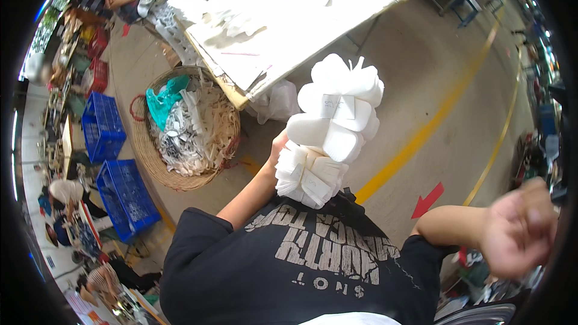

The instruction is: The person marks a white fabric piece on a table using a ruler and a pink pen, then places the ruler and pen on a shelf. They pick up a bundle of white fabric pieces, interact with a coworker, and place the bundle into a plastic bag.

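Several bundles of white rounded, insole-shaped pads (313, 129) are stacked in front of my chest. Paper labels are tucked onto them, and the lowest bundle (311, 176) has a band round it. My left hand (280, 146) grips the stack from its left side; most of its fingers are hidden behind the pads. Raised out to the far right, away from the stack, is my right hand (522, 229). It is slightly blurred, its fingers curl in toward the palm, and I see nothing in it.
A white-topped table (307, 36) with white pieces stands ahead. To its left is a wicker basket (158, 165) of scraps with a green plastic bag (165, 102). Blue crates (123, 198) sit further left. Other people work along the left side. The floor has a yellow line (421, 138) and red arrow (428, 200).
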The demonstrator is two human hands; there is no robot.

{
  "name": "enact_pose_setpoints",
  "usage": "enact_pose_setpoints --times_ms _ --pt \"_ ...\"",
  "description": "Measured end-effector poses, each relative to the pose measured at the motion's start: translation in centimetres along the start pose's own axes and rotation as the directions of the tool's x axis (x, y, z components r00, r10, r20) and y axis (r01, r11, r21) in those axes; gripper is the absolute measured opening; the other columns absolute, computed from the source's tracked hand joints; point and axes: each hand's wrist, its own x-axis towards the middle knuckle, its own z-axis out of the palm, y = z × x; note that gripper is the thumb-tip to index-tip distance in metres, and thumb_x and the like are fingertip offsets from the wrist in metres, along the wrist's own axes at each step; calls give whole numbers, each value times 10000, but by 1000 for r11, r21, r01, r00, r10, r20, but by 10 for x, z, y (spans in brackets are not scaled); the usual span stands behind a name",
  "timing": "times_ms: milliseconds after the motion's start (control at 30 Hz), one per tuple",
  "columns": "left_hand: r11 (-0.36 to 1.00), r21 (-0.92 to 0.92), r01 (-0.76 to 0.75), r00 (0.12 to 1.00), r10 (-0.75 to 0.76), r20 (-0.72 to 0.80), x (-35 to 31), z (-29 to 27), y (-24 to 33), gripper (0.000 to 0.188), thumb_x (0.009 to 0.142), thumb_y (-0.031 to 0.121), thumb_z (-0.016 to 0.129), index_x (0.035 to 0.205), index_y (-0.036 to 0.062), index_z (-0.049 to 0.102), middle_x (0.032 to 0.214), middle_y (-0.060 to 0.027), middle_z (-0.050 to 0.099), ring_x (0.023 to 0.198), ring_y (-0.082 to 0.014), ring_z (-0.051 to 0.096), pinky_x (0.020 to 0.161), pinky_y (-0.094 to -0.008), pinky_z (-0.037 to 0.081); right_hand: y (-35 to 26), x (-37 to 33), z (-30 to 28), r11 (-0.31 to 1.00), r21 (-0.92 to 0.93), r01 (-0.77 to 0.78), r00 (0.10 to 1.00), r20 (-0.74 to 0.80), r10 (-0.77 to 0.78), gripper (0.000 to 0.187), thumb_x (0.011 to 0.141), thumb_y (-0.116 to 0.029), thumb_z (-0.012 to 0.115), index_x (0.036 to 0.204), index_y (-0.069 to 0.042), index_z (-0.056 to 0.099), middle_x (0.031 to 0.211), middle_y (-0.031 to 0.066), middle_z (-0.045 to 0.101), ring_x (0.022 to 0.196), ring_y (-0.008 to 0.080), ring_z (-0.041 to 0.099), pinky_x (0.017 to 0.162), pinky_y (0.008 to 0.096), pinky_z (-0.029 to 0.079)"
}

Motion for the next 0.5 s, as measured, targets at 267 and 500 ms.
enact_pose_setpoints --times_ms 267,500 --pt "992 118 -52 997 57 -44 114 7 68 620 979 398 497 1442 -14 488 1351 -228 611 1222 -338 641 1030 -479 554 199 -88 97 777 37 -628 777 92 623 284 954 93 430 1094 -34 642 890 97 702 530 69 544 487 190 459" --pt "994 -23 -104 979 107 173 186 -33 113 666 956 419 484 1457 -20 489 1387 -217 602 1225 -334 640 1059 -445 538 265 -148 166 326 143 -935 345 137 929 345 870 99 365 984 11 678 900 123 745 659 155 696 626 281 579"
